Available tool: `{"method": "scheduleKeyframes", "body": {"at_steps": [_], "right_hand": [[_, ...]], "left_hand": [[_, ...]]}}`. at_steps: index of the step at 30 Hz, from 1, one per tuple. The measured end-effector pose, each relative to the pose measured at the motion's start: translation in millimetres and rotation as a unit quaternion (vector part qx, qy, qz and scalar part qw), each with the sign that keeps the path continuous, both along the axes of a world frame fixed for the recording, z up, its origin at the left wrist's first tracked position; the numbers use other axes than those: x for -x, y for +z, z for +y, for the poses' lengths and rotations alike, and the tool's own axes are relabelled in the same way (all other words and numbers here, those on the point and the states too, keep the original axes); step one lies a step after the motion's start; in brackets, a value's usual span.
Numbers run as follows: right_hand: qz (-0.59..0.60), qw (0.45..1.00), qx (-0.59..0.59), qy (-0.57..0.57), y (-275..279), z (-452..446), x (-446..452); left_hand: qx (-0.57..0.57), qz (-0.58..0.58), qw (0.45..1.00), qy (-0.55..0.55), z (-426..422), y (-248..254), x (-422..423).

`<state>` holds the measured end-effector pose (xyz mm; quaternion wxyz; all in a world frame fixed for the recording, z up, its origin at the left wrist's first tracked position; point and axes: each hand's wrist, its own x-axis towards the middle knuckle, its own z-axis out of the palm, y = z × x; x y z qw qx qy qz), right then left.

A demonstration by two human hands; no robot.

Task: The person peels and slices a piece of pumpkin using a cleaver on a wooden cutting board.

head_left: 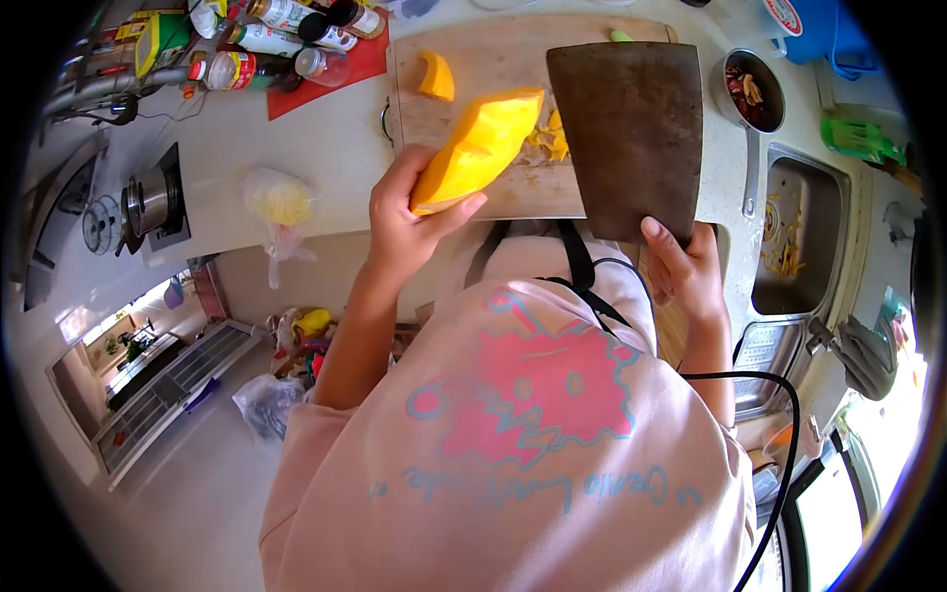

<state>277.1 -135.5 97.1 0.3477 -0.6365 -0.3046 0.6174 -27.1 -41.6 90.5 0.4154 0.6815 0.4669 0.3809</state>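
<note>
The left fingers [397,181] wrap the pumpkin [483,143] at its near end; it slants away toward the knife [631,133], held in the right fingers [666,247].

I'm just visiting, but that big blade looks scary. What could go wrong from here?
The cleaver is up in the right hand; if it swings toward the yellow chunk, the bare fingers of the left hand could get cut. The chunk is gripped at its lower end, so it might slip. If set down on the loose scraps on the cutting board, it could slide.
</note>
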Motion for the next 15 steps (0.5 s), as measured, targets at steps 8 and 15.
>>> {"method": "scheduleKeyframes", "body": {"at_steps": [8, 15], "right_hand": [[-0.015, 0.997, 0.015, 0.071, 13, 11, 8], [-0.366, 0.929, 0.052, 0.019, 7, 26, 20]], "left_hand": [[-0.226, 0.115, 0.964, -0.076, 31, -5, 50], [-0.305, 0.138, 0.93, -0.151, 58, -20, 82]]}}
